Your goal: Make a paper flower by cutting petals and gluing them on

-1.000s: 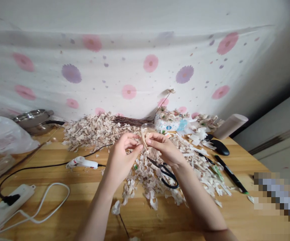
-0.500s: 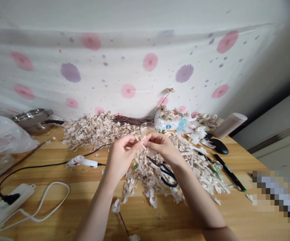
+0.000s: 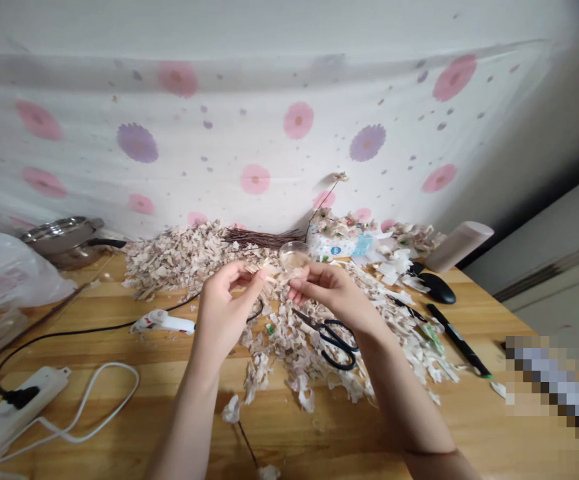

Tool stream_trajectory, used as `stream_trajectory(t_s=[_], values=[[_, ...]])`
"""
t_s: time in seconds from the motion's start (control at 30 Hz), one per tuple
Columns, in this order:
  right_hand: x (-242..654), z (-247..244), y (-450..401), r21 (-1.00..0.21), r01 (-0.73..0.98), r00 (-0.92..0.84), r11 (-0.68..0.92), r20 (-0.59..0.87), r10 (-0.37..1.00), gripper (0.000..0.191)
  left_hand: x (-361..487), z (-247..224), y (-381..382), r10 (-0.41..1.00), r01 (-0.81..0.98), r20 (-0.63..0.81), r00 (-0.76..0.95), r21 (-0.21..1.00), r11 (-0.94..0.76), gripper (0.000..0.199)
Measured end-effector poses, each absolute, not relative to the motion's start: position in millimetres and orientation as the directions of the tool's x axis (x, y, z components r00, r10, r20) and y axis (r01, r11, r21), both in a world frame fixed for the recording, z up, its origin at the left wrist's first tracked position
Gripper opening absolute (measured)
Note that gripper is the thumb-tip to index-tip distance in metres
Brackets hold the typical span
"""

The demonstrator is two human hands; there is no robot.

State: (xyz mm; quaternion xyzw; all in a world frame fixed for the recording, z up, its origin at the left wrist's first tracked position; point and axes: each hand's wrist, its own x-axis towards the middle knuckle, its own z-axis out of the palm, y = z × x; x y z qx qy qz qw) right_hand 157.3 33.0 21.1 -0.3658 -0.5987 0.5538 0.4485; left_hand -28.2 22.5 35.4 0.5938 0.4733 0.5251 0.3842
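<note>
Fingers: your left hand is pinching a pale strip between thumb and fingers; your right hand is closing thumb and fingers on a thin pale piece; both are hanging in front of the clear cup, above the loose scraps.
Pale strip: it is looking light and papery; squeezing too hard could crease or tear it, and a loosening pinch could lose it among scraps of much the same colour.
Scissors: they are lying just under your right wrist, blades pointing inward; a lowering wrist could be knocking the handles, or a reaching finger meeting the points.
Black cord: it is running behind your left hand; a sweeping forearm could be snagging it and dragging the white tool; whether that tool is hot, you cannot tell.
Clear cup: it is standing just beyond your fingertips; a forward nudge could be tipping it, and its contents are too faint to read.
Fingertips: blur is softening them; you cannot tell whether the two pieces are touching or joined, and your curled fingers are hiding their held ends.
Table: a blocky patch is masking something at the right edge; the bottom edge is cutting off your forearms.
</note>
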Motion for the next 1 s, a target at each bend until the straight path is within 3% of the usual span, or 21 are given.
stream_trajectory(t_s=[0.5, 0.7, 0.8, 1.0], values=[[157.1, 23.3, 31.5, -0.989, -0.008, -0.305, 0.149, 0.144, 0.942, 0.023, -28.5, 33.7, 23.2, 0.964, 0.15, 0.263, -0.024, 0.955, -0.257, 0.019], [154.9, 22.2, 31.5, -0.983, -0.047, -0.306, 0.175, 0.181, 0.935, 0.016, -28.1, 30.7, 24.2, 0.952, 0.19, 0.293, 0.089, 0.933, -0.305, 0.018], [153.3, 20.1, 31.8, -0.981, -0.028, -0.309, 0.19, 0.19, 0.932, 0.023, -26.5, 29.1, 25.4, 0.951, 0.192, 0.284, 0.124, 0.933, -0.304, 0.012], [156.0, 20.8, 32.5, -0.977, 0.022, -0.283, 0.212, 0.197, 0.939, 0.025, -40.5, 14.3, 49.3, 0.96, 0.18, 0.277, -0.033, 0.947, -0.267, 0.02]])
